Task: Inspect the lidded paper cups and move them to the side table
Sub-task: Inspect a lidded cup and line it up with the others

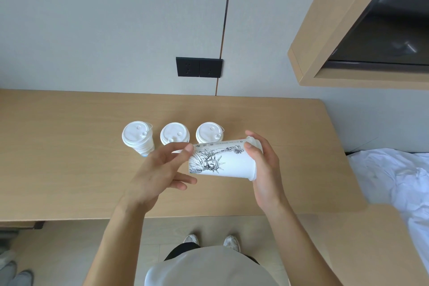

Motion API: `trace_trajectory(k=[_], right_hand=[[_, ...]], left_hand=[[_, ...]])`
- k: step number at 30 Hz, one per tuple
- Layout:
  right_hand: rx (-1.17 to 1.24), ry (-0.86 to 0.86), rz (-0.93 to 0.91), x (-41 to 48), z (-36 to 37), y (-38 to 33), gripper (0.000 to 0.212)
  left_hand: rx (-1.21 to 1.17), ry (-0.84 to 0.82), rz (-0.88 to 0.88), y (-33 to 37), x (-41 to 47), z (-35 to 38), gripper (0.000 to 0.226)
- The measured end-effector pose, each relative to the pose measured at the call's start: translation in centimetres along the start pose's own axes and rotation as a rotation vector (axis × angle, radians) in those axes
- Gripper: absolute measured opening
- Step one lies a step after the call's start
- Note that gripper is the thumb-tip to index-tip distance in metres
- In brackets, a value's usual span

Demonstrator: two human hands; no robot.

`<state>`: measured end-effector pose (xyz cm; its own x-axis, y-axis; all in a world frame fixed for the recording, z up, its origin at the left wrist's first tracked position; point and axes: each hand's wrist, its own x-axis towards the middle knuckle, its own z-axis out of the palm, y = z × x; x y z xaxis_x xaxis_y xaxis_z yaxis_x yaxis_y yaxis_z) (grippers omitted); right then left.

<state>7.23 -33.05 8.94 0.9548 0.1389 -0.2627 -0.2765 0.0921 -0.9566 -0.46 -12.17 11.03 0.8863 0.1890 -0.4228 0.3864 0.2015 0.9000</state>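
Note:
A white paper cup with a black statue drawing [228, 162] lies on its side in the air above the wooden desk [69, 158]. My right hand [262, 165] grips its lidded end, and my left hand [160, 169] touches its base end with thumb and fingertips. Three more lidded white cups stand upright in a row behind: the left cup [138, 138], the middle cup [174, 133] and the right cup [209, 132]. The held cup and my fingers hide the lower parts of the middle and right cups.
A lower wooden surface [371, 251] sits at the bottom right beside a bed with white sheets [399, 181]. A black wall socket [199, 67] is above the desk. A wood-framed dark screen [383, 30] hangs at the upper right. Another person's shoes [14, 271] show at the bottom left.

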Motion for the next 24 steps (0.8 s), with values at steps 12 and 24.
trace_trajectory(k=[12, 24], right_hand=[[0.031, -0.015, 0.013, 0.4, -1.2, -0.1, 0.049], [0.022, 0.009, 0.053, 1.3, -3.0, 0.3, 0.05]], left_hand=[[-0.007, 0.028, 0.046, -0.2, -0.4, 1.2, 0.042], [0.013, 0.063, 0.112, -0.8, -0.7, 3.2, 0.043]])
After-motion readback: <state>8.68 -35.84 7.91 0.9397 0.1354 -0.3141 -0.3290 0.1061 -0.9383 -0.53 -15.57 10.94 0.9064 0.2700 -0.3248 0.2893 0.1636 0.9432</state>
